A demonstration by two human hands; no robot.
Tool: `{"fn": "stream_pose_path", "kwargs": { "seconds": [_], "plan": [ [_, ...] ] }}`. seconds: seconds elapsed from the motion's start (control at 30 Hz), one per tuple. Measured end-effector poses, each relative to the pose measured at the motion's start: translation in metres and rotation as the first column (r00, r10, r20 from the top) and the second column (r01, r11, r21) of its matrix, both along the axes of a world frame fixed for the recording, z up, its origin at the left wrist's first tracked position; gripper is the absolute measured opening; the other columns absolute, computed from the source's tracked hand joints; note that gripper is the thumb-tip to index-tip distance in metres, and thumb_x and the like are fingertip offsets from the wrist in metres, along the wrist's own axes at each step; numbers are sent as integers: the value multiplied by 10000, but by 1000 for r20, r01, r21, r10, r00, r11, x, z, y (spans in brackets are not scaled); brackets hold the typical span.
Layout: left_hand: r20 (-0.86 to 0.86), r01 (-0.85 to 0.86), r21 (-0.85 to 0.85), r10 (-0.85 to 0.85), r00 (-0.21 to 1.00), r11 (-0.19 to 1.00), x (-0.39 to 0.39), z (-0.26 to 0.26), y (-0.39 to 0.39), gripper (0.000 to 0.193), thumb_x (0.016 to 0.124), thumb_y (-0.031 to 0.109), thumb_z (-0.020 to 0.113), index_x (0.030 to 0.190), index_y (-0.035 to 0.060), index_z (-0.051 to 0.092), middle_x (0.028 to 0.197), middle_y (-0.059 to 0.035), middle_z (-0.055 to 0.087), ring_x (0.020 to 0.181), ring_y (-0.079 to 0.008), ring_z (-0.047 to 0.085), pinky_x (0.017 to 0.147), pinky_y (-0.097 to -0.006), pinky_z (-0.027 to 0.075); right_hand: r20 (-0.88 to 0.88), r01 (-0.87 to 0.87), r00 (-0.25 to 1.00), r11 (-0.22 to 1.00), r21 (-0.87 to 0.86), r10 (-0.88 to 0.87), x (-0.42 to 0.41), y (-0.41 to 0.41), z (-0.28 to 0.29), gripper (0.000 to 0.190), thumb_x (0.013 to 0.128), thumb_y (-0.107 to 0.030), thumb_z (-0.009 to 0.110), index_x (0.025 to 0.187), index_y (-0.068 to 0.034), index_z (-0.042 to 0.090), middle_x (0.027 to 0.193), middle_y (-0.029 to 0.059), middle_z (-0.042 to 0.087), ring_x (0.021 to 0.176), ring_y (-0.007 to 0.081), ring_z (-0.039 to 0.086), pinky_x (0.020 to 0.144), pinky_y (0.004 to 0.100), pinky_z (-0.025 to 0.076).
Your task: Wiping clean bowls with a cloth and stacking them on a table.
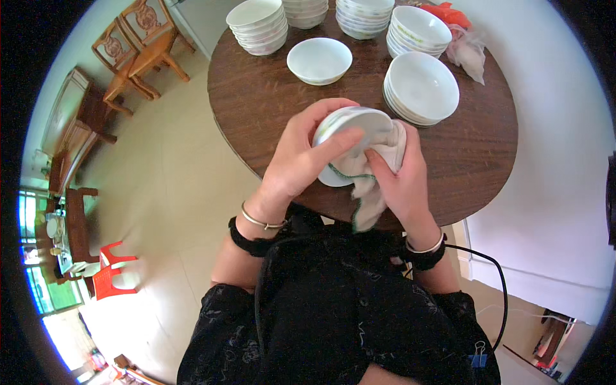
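Note:
My left hand [308, 154] grips a white bowl [353, 120] by its side, the thumb across its rim. A white cloth [370, 207] with green stitched edging is bunched in my right hand [402, 168], pressed against the bowl's rim and inside, its end hanging down. Below the tilted bowl shows another white rounded surface, partly hidden; whether it is a second bowl I cannot tell. Just beyond my hands, a single white bowl [319, 60] stands on the dark wooden table [250, 110], and a stack of white bowls [423, 86] is to the right.
More bowl stacks stand at the far side: one at left [257, 24], another in the middle [364, 17], another at right [418, 31]. Red and clear plastic bags [467, 53] lie by the wall. Wooden chairs [149, 43] are at left; a black cable [503, 288] hangs at right.

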State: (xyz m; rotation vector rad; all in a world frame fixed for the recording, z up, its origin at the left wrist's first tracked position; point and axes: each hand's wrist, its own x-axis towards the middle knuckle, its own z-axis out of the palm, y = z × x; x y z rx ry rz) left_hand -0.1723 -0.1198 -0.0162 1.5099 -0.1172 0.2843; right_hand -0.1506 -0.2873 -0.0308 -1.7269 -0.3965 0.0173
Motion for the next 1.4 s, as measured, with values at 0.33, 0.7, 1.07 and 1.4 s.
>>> {"fn": "stream_pose_path", "kwargs": {
  "seconds": [0.33, 0.7, 1.07, 1.4],
  "plan": [
    [458, -344, 56, 282, 843, 937, -3, -30, -27, 598, 755, 113, 690, 1269, -40, 426, 1175, -167, 520, 1084, -230, 530, 925, -342, 431, -517, -2, 751, 784, 621, 411, -15, 18, -10, 319, 865, -60, 634, 1160, -9, 523, 1099, 79, 610, 969, 145, 594, 835, 279, 489],
    [203, -356, -157, 383, 901, 921, -7, -17, -29, 342, 875, 68, 544, 1202, -17, 489, 1118, -100, 577, 1050, -160, 535, 933, -291, 416, -380, 61, 909, 847, 529, 171, -11, 27, -15, 402, 809, -40, 668, 1159, 7, 476, 1017, 95, 603, 943, 167, 583, 835, 309, 481],
    [64, -366, -112, 374, 925, 924, 9, -20, -12, 262, 946, 132, 536, 1164, -13, 543, 1017, -48, 626, 914, -109, 575, 798, -254, 468, 62, 55, 996, 994, 94, -61, -8, 17, -6, 412, 830, -110, 674, 1162, 4, 457, 1038, 124, 585, 956, 181, 570, 841, 311, 466],
    [-324, -274, -682, 57, 945, 678, 9, -29, -5, 334, 943, 122, 521, 1240, -27, 485, 1158, -144, 594, 1033, -260, 609, 887, -384, 515, 142, -120, 985, 984, 131, 101, -13, -9, -4, 523, 881, -80, 595, 1342, 11, 364, 1252, 180, 522, 1152, 251, 529, 988, 357, 404]
  ]
}}
